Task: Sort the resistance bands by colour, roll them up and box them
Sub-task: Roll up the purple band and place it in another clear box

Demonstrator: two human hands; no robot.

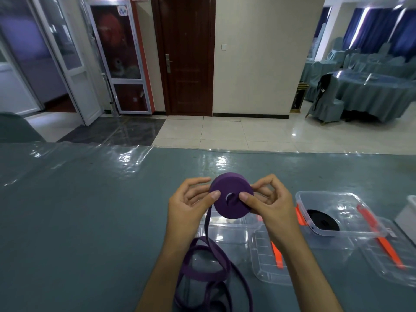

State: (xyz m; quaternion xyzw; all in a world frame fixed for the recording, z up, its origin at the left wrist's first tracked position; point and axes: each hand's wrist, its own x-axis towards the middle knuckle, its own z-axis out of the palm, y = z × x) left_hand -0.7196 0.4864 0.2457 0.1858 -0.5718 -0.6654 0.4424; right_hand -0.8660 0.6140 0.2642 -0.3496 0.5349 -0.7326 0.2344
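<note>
Purple band is what you are working on: most of it is wound into a thick roll that you hold up in the air above the tabletop, in front of your chest. Your left hand cups the roll's left side with the thumb pressed on its face, and your right hand pinches the right side, thumb on the face near the small hollow at the centre. Both hands are closed on the roll, not spread. From the bottom of the roll a loose tail hangs down and lies in several slack loops on the tabletop between your forearms, so by my reading the rolling is well along but not finished; that tail has yet to be wound in. Just under the roll sits an open clear box that looks empty, a likely place for this roll once it is done. To your right, a second clear box with orange clips already holds a rolled black band, so one colour seems boxed. Clear lids with orange latches lie flat beside the boxes, not yet fitted. A pale box corner shows at the far right edge. The looped tail may snag on the box rim as you wind.
</note>
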